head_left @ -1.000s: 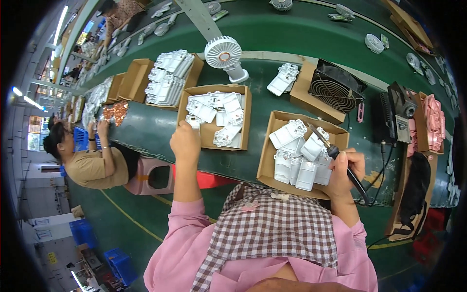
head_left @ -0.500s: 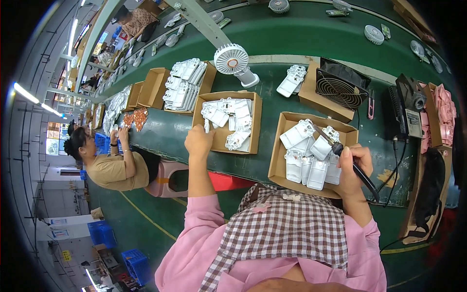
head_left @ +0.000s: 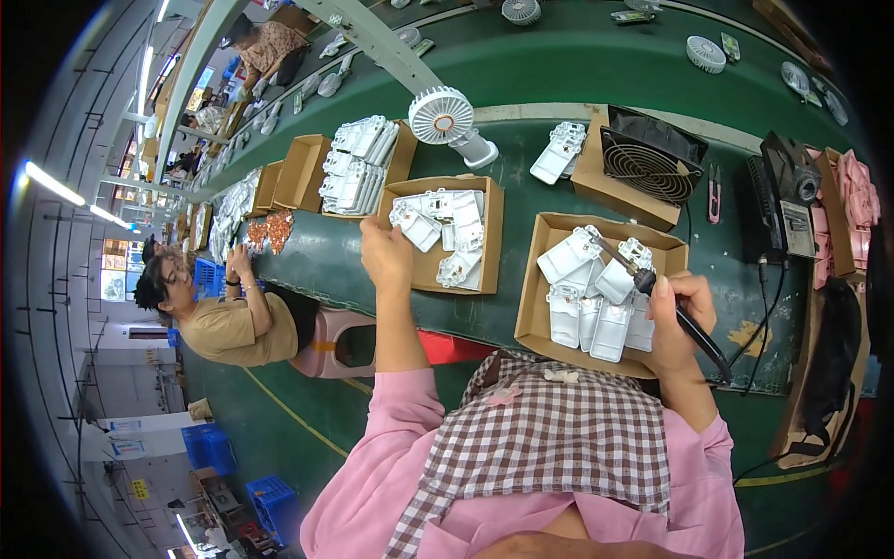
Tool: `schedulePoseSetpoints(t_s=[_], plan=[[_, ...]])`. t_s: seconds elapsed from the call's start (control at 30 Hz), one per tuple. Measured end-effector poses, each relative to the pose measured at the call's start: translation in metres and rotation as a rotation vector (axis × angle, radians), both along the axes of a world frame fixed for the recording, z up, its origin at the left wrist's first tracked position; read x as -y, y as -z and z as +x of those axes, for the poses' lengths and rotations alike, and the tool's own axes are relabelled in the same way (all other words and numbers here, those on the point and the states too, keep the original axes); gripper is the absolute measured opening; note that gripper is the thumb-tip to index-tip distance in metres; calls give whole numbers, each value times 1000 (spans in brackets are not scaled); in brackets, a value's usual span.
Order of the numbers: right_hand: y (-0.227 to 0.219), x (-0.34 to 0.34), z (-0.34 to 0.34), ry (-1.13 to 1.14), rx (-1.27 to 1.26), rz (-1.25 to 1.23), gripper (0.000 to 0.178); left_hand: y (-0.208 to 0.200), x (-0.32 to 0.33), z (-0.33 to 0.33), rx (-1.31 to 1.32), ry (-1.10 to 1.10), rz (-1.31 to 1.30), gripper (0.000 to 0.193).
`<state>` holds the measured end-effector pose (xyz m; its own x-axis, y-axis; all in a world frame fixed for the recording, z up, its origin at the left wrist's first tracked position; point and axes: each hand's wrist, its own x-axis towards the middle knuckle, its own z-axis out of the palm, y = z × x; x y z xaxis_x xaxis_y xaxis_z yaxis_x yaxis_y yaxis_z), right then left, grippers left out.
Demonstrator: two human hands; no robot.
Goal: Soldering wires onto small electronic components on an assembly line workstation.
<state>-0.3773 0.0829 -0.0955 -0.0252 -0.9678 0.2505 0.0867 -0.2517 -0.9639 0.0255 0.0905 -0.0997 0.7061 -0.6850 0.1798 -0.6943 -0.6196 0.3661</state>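
Note:
My right hand (head_left: 678, 321) grips a soldering iron (head_left: 700, 343) by its black handle. The metal tip points up and left, over white plastic housings (head_left: 607, 328) lying in a cardboard box (head_left: 531, 312); I cannot tell whether it touches one. At the left wall of a second cardboard box (head_left: 491, 238), my left hand (head_left: 386, 256) has its fingers curled, and what they hold, if anything, is hidden. Several white housings (head_left: 417, 226) with small metal parts lie inside that box, right beside the left hand.
A white handheld fan (head_left: 443, 116) stands behind the boxes. Stacked white housings (head_left: 358, 168) fill another box. To the right are a black grille fan (head_left: 652, 160), tweezers (head_left: 714, 194) and a black device (head_left: 782, 200) with cables. A co-worker (head_left: 223, 321) sits at left.
My left hand has shifted up, away from me, along the left wall of its box. The right hand and the soldering iron stay almost in place.

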Motion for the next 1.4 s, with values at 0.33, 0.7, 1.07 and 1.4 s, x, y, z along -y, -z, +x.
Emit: schedulePoseSetpoints(t_s=[0.33, 0.7, 1.07, 1.4], plan=[[0, 2, 1, -16, -14, -59, 14, 35, 10, 11, -298, 115, -109, 63], [0, 2, 0, 6, -10, -51, 14, -22, 19, 20, -213, 572, 47, 38], [2, 0, 0, 50, -46, -3, 15, -50, 58, -22, 486, 1468, 442, 9], [3, -1, -2, 39, -20, 22, 15, -25, 27, 3, 325, 1391, 277, 44]])
